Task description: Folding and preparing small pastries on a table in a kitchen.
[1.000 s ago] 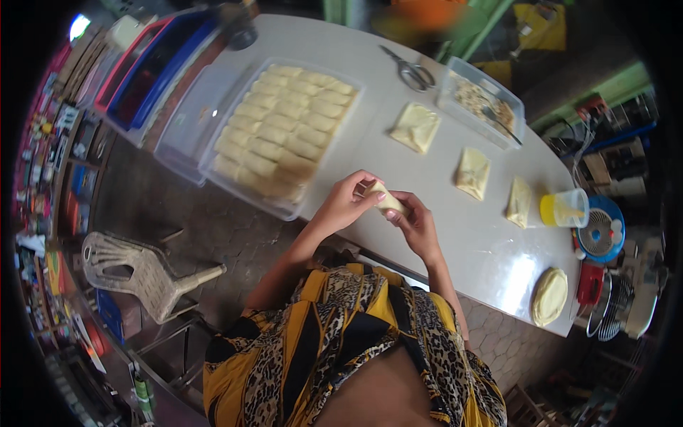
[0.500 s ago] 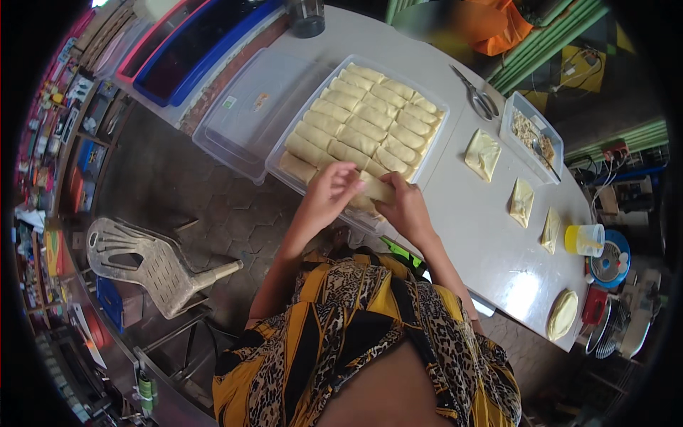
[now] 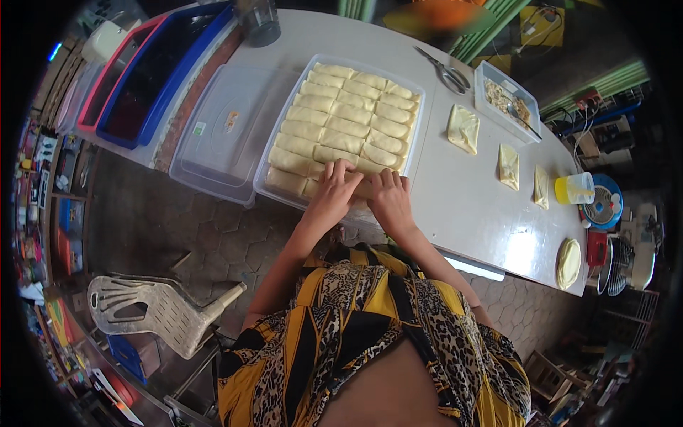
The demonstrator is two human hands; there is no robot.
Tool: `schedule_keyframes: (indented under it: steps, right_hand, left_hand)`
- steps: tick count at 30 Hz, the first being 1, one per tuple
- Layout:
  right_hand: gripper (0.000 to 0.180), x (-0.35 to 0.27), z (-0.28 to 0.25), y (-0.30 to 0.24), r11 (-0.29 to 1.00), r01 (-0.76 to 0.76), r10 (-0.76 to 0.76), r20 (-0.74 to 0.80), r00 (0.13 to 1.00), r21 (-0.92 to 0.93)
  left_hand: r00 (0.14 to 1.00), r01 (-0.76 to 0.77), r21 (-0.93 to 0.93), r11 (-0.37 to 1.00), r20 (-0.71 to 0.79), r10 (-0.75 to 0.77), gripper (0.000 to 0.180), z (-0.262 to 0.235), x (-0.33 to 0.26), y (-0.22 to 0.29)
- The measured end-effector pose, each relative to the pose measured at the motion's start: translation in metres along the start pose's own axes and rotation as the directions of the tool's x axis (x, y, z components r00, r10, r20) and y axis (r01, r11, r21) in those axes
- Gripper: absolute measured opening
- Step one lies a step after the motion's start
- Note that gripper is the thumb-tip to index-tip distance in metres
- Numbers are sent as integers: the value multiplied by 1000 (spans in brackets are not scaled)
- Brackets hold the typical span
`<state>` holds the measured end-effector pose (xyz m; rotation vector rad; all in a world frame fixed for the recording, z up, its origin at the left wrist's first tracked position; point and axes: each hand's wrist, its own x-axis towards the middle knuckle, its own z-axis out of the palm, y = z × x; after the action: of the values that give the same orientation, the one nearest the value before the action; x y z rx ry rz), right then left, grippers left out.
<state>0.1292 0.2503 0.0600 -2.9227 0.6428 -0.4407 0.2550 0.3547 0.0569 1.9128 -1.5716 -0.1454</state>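
A clear plastic container (image 3: 416,135) holds close rows of pale, uncooked filled rolls (image 3: 340,130). At its near edge, both my hands are over the rolls. My left hand (image 3: 333,192) has its fingers curled round one end of a roll (image 3: 364,188). My right hand (image 3: 390,203) grips the other end, palm down. Fingers hide most of that roll, and whether it touches the ones beneath cannot be seen. Right of the container lie three folded wrappers (image 3: 464,129). A round stack of wrappers (image 3: 568,263) sits at the table's right end.
Left of the container lies its clear lid (image 3: 220,135). Scissors (image 3: 445,71) and a tub of filling (image 3: 509,103) with a spoon stand at the far right. Near the right edge is a cup of yellow liquid (image 3: 575,188). A plastic chair (image 3: 153,313) is at lower left.
The roll in my hands has come down toward the container's near edge, and my hands now lie flatter over it. The whole view has shifted and turned slightly.
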Motion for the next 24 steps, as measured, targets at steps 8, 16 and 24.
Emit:
schedule_keyframes:
  steps: [8, 16, 24]
  right_hand:
    - [44, 2, -23, 5, 993, 21, -35, 124, 992, 112]
    - [36, -6, -14, 11, 948, 192, -130, 240, 962, -255]
    - [42, -35, -60, 54, 950, -233, 287, -286, 914, 207]
  left_hand:
    - [992, -56, 144, 988, 118, 39, 37, -3, 9, -17]
    - [991, -33, 38, 999, 132, 28, 46, -12, 8, -21]
    - [994, 41, -81, 996, 101, -33, 38, -43, 19, 8]
